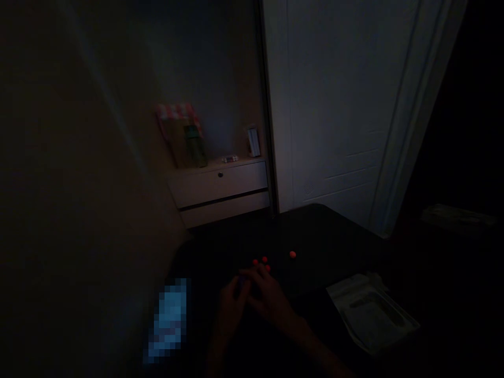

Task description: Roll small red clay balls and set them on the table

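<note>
Low in the middle of the dim head view, my left hand [232, 299] and my right hand [268, 294] meet over a dark table. The fingers of both are curled together around a small dark bluish-purple thing [241, 281], mostly hidden by them; its kind is too dark to make out. Just beyond my right fingertips lie several small red balls [264, 260]. A single orange ball [292, 254] sits apart from them, further right on the table.
The dark tabletop [323, 236] reaches to a white door [331, 105]. At right lies a pale, flat packet or tray [370, 315]. A pixelated bright patch [169, 320] glows at left. Behind stands a drawer unit [236, 184] with a green bottle [195, 144] on top.
</note>
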Available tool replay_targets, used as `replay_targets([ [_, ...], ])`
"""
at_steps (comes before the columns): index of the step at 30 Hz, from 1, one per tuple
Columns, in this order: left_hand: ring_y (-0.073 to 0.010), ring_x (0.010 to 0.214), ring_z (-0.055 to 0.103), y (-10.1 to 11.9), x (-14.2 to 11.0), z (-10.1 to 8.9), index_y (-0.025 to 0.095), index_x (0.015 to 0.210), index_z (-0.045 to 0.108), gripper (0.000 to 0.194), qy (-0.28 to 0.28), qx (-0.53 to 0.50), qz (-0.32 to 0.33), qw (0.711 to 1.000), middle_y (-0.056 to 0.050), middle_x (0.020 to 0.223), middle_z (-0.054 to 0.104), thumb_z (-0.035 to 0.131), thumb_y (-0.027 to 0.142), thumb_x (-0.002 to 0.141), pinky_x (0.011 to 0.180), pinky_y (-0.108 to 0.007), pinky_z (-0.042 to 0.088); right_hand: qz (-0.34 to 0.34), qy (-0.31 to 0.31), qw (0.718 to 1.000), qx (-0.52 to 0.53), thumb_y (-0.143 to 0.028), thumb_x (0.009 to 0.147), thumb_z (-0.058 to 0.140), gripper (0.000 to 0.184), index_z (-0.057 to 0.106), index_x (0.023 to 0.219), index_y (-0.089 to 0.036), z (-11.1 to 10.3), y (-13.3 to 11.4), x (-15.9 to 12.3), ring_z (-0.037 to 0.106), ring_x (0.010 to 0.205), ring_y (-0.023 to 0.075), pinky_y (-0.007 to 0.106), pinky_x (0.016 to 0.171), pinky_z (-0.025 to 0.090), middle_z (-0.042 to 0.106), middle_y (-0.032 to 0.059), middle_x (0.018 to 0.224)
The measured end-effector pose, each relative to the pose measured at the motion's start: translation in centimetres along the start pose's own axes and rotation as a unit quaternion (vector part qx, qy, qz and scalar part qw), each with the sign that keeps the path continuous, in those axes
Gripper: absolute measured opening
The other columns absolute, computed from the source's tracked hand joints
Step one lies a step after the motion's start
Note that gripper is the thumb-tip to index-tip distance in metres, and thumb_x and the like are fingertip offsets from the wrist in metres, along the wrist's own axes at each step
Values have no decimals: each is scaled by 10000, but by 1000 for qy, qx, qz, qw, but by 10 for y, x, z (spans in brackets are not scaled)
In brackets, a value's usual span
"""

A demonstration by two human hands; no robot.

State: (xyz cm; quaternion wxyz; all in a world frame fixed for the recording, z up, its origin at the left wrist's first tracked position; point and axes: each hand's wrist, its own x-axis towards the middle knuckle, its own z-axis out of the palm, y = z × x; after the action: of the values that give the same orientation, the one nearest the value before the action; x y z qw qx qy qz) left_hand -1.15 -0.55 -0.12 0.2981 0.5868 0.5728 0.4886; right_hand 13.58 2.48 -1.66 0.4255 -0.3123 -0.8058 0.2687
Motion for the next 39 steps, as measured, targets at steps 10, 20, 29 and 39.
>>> replay_targets([
  [10,-296,999,738,7,-3,1,158,1076,767,474,2,31,-1,1000,-115,1053,805,588,555,888,882,-381,556,-6,24,999,-28,-70,848,739,458,648,1261,-249,-2,0,-1,594,1239,281,432,1074,463,643,86,1268],
  [20,-281,930,729,6,-4,0,163,990,774,452,-2,54,3,999,-85,930,798,585,563,896,861,-377,563,0,30,998,-51,-103,885,724,355,663,1218,-211,-2,1,-4,551,1278,305,463,1086,401,640,116,1292],
  [29,-242,846,714,6,-4,1,170,953,762,417,-1,56,-5,998,-45,886,786,602,547,877,758,-318,530,-10,15,998,-58,-99,881,690,270,657,1126,-209,-4,-1,-1,585,1135,272,436,1023,403,648,80,1175],
  [39,-264,935,723,9,-4,0,181,960,747,488,27,10,2,1000,-76,939,783,564,631,914,847,-351,550,-16,62,998,-4,-167,947,693,290,667,1221,-257,2,7,0,611,1224,262,442,1096,426,697,73,1251],
])
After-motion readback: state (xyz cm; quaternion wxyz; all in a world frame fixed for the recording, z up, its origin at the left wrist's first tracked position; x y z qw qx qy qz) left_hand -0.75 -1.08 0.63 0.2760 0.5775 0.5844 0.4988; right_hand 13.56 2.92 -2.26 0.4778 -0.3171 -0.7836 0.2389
